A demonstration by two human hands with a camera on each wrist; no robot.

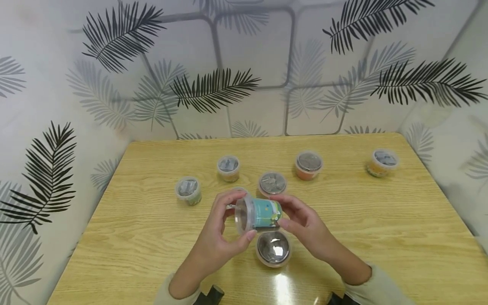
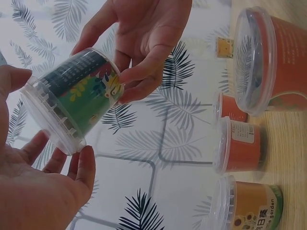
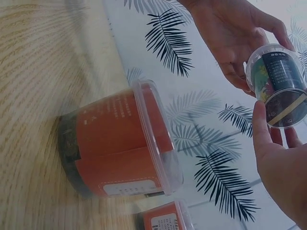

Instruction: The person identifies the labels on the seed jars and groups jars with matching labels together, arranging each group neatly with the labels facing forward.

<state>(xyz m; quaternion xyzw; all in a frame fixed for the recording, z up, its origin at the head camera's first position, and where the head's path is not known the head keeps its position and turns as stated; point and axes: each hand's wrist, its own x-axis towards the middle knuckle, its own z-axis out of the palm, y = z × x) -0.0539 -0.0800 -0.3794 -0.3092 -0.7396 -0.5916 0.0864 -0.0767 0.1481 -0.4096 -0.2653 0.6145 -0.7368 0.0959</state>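
Both hands hold a clear plastic planting cup [image 1: 267, 213] on its side above the table, its teal and green printed sleeve showing. My left hand [image 1: 223, 235] grips the lid end, with thumb and fingertips spread around the rim. At the narrower base end, the fingers and thumb of my right hand [image 1: 309, 226] pinch the cup. In the right wrist view dark contents show through the base of this cup [image 3: 283, 84]. Just below it, nearest me, stands an upright orange-sleeved cup [image 1: 273, 250] with a clear, shiny lid.
More lidded cups stand upright on the wooden table [image 1: 126, 237]: a greenish one [image 1: 188, 190] and another [image 1: 228, 168] at left, one [image 1: 272, 183] behind the hands, an orange one [image 1: 308, 166], and a yellow one [image 1: 382, 163] far right. Leaf-patterned wall covering [image 1: 251, 110] borders the back.
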